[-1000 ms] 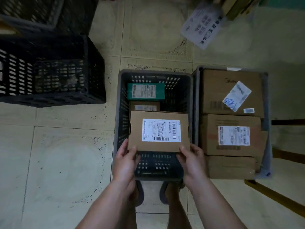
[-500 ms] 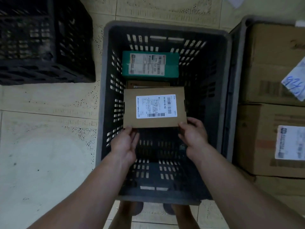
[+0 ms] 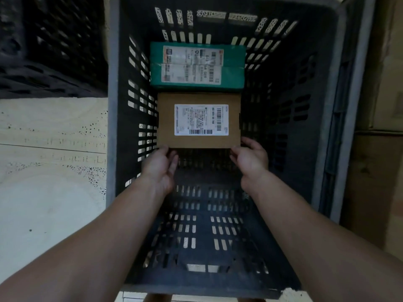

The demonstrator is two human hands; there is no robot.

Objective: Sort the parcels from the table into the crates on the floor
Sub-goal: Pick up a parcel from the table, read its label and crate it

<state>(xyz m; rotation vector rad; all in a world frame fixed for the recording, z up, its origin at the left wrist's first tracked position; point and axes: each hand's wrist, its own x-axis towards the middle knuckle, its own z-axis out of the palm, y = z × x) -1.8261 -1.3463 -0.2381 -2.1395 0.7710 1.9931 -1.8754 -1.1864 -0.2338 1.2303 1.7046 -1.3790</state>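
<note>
Gripping a cardboard parcel's (image 3: 198, 120) near corners with left hand (image 3: 160, 166) and right hand (image 3: 250, 159) inside the grey crate (image 3: 111, 127), beside a green parcel (image 3: 196, 64).

The fingertips of the left hand (image 3: 160, 164) and the right hand (image 3: 250, 159) merge in the dimness with the near corners of the brown parcel (image 3: 198, 141), so grip or mere touch cannot be told. The print on its label (image 3: 201, 119) is too small to read, and whatever lies beneath it is hidden. The top edge cuts off the grey crate (image 3: 111, 127); the black crate (image 3: 50, 51) is blurred and cut off at the left; the cardboard boxes (image 3: 383, 171) run off the right
</note>
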